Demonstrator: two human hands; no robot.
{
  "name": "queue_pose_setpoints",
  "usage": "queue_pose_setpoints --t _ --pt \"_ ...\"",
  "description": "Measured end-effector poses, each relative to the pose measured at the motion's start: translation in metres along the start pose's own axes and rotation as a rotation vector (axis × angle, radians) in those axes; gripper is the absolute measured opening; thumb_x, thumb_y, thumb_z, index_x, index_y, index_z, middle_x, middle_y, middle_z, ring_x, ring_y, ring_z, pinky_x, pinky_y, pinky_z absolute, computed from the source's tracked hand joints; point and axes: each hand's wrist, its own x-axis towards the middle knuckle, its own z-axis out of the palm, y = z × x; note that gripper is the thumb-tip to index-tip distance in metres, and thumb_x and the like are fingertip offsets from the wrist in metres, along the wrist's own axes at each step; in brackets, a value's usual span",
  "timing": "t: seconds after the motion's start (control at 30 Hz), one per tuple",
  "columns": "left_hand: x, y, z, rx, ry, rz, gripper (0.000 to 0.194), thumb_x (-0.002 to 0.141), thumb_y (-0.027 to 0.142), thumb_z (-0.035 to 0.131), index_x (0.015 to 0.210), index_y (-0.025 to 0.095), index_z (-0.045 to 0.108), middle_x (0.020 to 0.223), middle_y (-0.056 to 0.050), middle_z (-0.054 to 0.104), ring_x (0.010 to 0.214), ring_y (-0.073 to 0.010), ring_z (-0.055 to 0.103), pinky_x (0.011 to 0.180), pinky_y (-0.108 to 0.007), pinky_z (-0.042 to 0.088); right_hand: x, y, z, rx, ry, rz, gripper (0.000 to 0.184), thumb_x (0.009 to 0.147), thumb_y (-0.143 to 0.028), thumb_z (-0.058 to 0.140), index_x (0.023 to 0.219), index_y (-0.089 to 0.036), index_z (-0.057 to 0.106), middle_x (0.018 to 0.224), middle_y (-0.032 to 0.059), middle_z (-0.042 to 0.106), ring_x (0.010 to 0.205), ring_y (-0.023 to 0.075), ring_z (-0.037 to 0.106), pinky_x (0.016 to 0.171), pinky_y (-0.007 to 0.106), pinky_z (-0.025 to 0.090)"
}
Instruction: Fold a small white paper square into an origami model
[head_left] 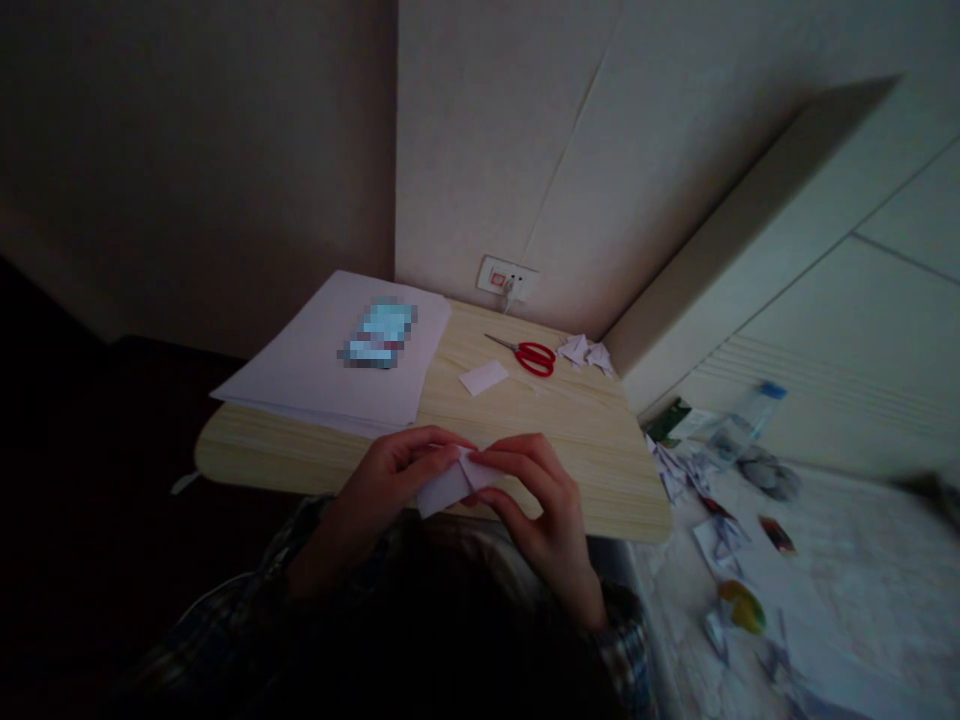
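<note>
Between my two hands is a small piece of white paper (444, 488) with a fold across it, held over the near edge of the table. My left hand (401, 465) pinches its upper left side with thumb and fingers. On the right side, my right hand (536, 490) grips the paper, fingers on top and thumb below. Beyond my hands, a small white paper rectangle (484, 377) lies flat on the wooden table (592, 450). Scissors with red handles (534, 358) lie just behind it, blades pointing left.
Large white sheets (300, 345) cover the table's left side, with a blurred phone (381, 333) on them. Folded paper pieces (585, 352) sit at the back right. A wall socket (508, 278) holds a plug. Right of the table, a bed (862, 560) carries a plastic bottle (746, 425) and scattered papers.
</note>
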Motion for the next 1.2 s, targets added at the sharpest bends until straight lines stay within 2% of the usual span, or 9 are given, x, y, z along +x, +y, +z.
queue_pose_setpoints --t 0.07,0.23,0.37,0.43,0.6,0.67,0.87,1.03,1.2 --pt "0.0 0.0 0.0 -0.014 -0.036 -0.018 0.027 0.073 0.034 0.067 0.093 0.015 0.065 0.073 0.0 0.07 0.06 -0.0136 0.065 0.055 -0.022 0.048 0.001 0.001 0.002 0.016 0.019 0.026 0.02 0.083 -0.023 0.067 0.103 -0.025 0.067 0.093 0.0035 0.063 0.088 0.019 0.059 0.076 0.032 0.049" --pt "0.003 -0.005 0.001 0.018 -0.097 0.001 0.056 0.065 0.024 0.072 0.116 0.018 0.052 0.074 0.004 0.064 0.052 -0.0097 0.057 0.048 -0.02 0.045 0.001 0.003 0.003 0.057 0.109 0.121 0.016 0.081 -0.021 0.068 0.097 -0.023 0.065 0.088 0.0017 0.064 0.083 0.0178 0.058 0.073 0.03 0.048" --pt "0.004 -0.007 0.002 0.071 -0.029 0.074 0.052 0.066 0.021 0.07 0.115 0.019 0.054 0.089 0.0 0.065 0.068 -0.013 0.06 0.057 -0.021 0.047 0.0 0.004 0.003 0.121 0.112 0.178 0.022 0.08 -0.024 0.068 0.102 -0.023 0.063 0.092 0.0024 0.065 0.086 0.0183 0.059 0.076 0.03 0.047" --pt "0.003 -0.005 0.002 0.102 0.002 0.104 0.05 0.067 0.02 0.069 0.115 0.019 0.055 0.089 0.0 0.065 0.069 -0.0139 0.06 0.059 -0.022 0.047 0.001 0.003 0.003 0.15 0.094 0.195 0.02 0.08 -0.025 0.067 0.1 -0.022 0.063 0.092 0.0028 0.066 0.087 0.0184 0.059 0.076 0.031 0.047" --pt "-0.001 0.0 0.003 0.127 0.031 0.102 0.061 0.07 0.02 0.067 0.127 0.02 0.044 0.081 0.001 0.064 0.07 -0.015 0.062 0.062 -0.023 0.049 0.002 0.004 0.005 0.171 0.135 0.283 0.005 0.083 -0.024 0.063 0.085 -0.02 0.065 0.076 0.0 0.064 0.073 0.0152 0.058 0.069 0.028 0.046" --pt "-0.002 0.0 0.003 0.128 0.048 0.109 0.065 0.07 0.021 0.068 0.129 0.021 0.041 0.081 0.001 0.064 0.073 -0.0156 0.063 0.064 -0.023 0.05 0.002 0.006 0.006 0.18 0.169 0.347 0.01 0.084 -0.026 0.061 0.077 -0.02 0.063 0.069 -0.0015 0.061 0.067 0.014 0.056 0.064 0.026 0.044" --pt "0.0 -0.006 0.003 0.176 0.107 0.203 0.048 0.067 0.022 0.07 0.11 0.02 0.051 0.1 -0.004 0.063 0.084 -0.0168 0.065 0.064 -0.022 0.051 0.0 0.011 0.01 0.25 0.236 0.46 0.017 0.082 -0.031 0.061 0.07 -0.019 0.056 0.062 -0.0034 0.057 0.061 0.012 0.053 0.058 0.024 0.041" --pt "0.001 -0.005 0.002 0.245 0.094 0.268 0.033 0.07 0.026 0.07 0.098 0.018 0.057 0.097 -0.004 0.064 0.082 -0.0163 0.063 0.063 -0.022 0.05 -0.001 0.009 0.013 0.389 0.238 0.518 0.014 0.083 -0.034 0.059 0.085 -0.021 0.057 0.062 -0.0047 0.058 0.058 0.0119 0.056 0.056 0.023 0.044" --pt "0.0 -0.003 0.003 0.279 0.089 0.297 0.031 0.068 0.027 0.07 0.096 0.019 0.058 0.101 -0.005 0.062 0.088 -0.0188 0.062 0.063 -0.023 0.051 -0.001 0.008 0.012 0.364 0.233 0.52 0.016 0.083 -0.036 0.06 0.082 -0.02 0.056 0.058 -0.0057 0.053 0.055 0.0114 0.052 0.052 0.022 0.041"
